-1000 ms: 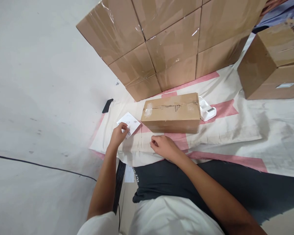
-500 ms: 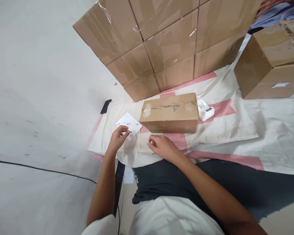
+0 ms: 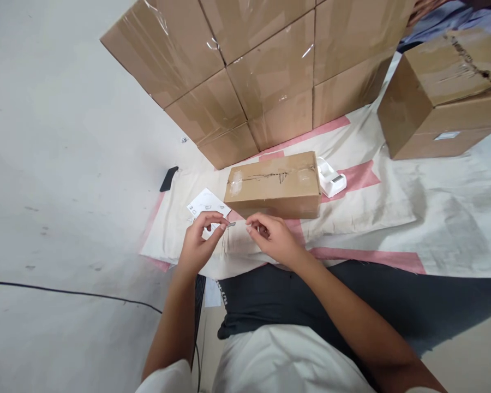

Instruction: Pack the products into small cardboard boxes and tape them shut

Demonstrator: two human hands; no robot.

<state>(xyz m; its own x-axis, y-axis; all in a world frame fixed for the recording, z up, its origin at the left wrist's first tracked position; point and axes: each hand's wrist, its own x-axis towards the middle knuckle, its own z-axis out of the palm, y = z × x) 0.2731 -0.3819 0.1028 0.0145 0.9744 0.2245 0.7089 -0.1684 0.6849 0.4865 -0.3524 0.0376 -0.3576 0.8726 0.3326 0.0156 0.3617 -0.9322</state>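
Note:
My left hand (image 3: pixel 200 240) pinches a small grey flat piece (image 3: pixel 231 224) between thumb and fingertips; its exact kind is too small to tell. Facing it, my right hand (image 3: pixel 272 237) has its fingers curled into a pinch, and what they hold, if anything, I cannot make out. A white sheet (image 3: pixel 202 199) with several small grey pieces or marks lies partly behind my left hand. Just beyond both hands sits a long taped cardboard box (image 3: pixel 274 185). At its right end stands a white tape dispenser (image 3: pixel 331 179), partly hidden by the box.
Stacked cardboard boxes (image 3: pixel 270 71) in clear film rise behind. A larger carton (image 3: pixel 442 109) stands at the right. A black object (image 3: pixel 169 179) rests near the wall on the left. White and pink cloth (image 3: pixel 364 210) covers the surface. A black cable (image 3: pixel 73 292) runs along the wall.
My left hand has lifted away from the white sheet toward my right hand, with the small grey piece now showing at its fingertips. The view has shifted slightly.

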